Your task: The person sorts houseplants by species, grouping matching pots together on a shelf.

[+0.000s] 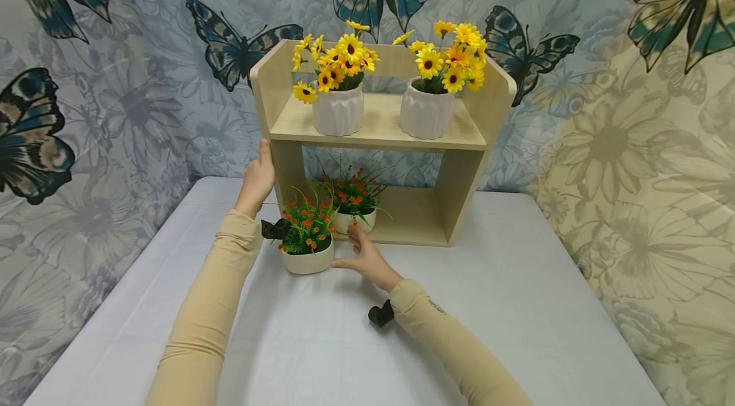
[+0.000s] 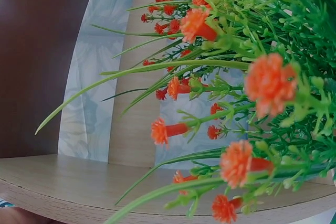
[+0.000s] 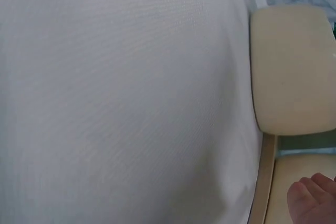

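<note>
My left hand (image 1: 258,179) rests against the outer left side of a light wooden two-tier shelf (image 1: 379,141), fingers pointing up. My right hand (image 1: 367,259) reaches toward a cream pot of red flowers (image 1: 355,221) on the lower tier. Its fingertips are at the pot's front, and whether they touch is unclear; its thumb points left. Another cream pot with orange-red flowers (image 1: 307,259) stands on the table before the shelf's left end, close to that thumb. In the right wrist view, the fingers (image 3: 312,195) overlap the inner pot (image 3: 286,169), beside the front pot (image 3: 294,72).
On the upper tier stand two white ribbed pots of yellow flowers, a left pot (image 1: 339,112) and a right pot (image 1: 427,113). A white cloth covers the table (image 1: 517,304). Butterfly-patterned fabric (image 1: 620,157) hangs behind. Each wrist wears a small black camera (image 1: 381,314).
</note>
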Available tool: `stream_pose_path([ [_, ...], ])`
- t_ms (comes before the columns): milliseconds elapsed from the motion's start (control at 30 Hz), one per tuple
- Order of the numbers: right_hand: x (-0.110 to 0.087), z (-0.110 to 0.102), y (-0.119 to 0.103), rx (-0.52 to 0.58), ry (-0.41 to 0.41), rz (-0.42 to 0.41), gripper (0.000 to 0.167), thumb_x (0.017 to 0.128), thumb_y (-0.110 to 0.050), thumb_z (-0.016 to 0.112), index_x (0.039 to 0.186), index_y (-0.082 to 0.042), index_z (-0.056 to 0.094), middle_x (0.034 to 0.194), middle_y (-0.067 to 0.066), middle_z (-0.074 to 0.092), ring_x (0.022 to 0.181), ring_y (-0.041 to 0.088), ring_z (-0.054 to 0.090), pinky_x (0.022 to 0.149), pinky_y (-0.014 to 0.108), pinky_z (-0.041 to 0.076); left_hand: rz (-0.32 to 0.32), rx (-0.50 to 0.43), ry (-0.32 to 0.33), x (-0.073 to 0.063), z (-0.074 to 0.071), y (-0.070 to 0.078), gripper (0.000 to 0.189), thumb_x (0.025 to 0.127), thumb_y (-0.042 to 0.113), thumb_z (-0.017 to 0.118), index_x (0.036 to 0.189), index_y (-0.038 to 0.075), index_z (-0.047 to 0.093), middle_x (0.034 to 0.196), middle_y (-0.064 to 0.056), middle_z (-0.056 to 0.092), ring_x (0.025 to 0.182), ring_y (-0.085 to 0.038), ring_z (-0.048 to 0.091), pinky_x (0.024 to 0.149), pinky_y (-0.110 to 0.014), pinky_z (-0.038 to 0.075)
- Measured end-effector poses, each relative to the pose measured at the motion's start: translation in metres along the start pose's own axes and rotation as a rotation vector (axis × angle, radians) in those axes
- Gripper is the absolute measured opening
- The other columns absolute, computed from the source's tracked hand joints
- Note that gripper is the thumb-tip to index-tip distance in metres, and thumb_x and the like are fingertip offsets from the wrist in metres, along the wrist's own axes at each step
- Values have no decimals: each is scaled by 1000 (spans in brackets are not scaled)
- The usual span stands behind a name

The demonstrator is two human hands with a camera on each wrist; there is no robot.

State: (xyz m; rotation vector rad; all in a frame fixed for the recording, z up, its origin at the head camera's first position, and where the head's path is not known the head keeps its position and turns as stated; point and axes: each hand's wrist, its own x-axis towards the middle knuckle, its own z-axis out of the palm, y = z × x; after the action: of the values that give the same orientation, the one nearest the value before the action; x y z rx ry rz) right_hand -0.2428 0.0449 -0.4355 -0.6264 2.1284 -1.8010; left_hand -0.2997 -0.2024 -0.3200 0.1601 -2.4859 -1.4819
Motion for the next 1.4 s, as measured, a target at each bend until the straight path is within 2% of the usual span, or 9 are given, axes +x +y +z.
stream_pose_path([
  [267,8,13,2,-31,-12,9,95,78,-7,76,143,8,9,148,24,16,136,32,18,107,42,18,1,8,13,-1,0,-2,94,90,65,4,137,-10,34,140,-30,31,129,-45,25,102,-56,18],
  [467,10,20,1,-52,3,41,93,77,-9,78,144,5,14,147,22,21,135,29,21,107,40,19,-8,12,19,-2,0,-4,94,91,65,5,134,-12,37,139,-31,32,129,-45,25,103,-57,17],
  [667,17,22,3,-56,-13,58,95,77,-11,78,144,5,12,147,23,20,135,31,21,107,41,19,-8,4,16,-1,0,-4,95,90,65,5,134,-13,37,138,-31,33,128,-46,27,103,-56,19],
  [900,36,28,35,-70,-8,34,97,73,-17,82,145,-5,17,147,14,25,135,25,21,108,40,17,2,3,22,0,1,-3,95,90,66,6,134,-13,36,138,-31,33,128,-46,27,102,-56,19],
  [1033,40,32,36,-85,13,38,98,71,-19,83,144,-6,18,147,10,25,136,22,20,108,40,17,14,7,21,1,1,-3,93,91,64,6,134,-13,37,137,-31,34,127,-46,28,102,-56,20],
  [1100,42,33,36,-90,23,47,99,70,-19,84,144,-6,19,147,10,25,135,23,20,107,40,18,16,7,19,1,1,-3,94,92,64,6,131,-14,40,131,-34,40,126,-46,31,101,-56,22],
  [1200,45,34,37,-96,31,66,100,69,-19,84,144,-7,18,146,9,26,134,22,23,107,39,19,13,13,14,2,1,-2,94,91,64,5,122,-13,48,106,-33,49,122,-44,35,99,-56,24],
  [1300,47,36,38,-97,34,63,101,68,-19,85,144,-8,18,145,8,29,132,21,27,106,37,21,9,17,15,2,1,-3,91,91,65,4,107,-11,52,83,-21,42,121,-43,36,98,-56,24],
  [1400,49,37,40,-82,32,28,100,68,-16,85,144,-9,20,143,6,32,130,21,31,106,36,22,14,18,19,2,0,-3,89,91,64,4,102,-9,52,80,-18,40,123,-44,34,100,-56,22],
])
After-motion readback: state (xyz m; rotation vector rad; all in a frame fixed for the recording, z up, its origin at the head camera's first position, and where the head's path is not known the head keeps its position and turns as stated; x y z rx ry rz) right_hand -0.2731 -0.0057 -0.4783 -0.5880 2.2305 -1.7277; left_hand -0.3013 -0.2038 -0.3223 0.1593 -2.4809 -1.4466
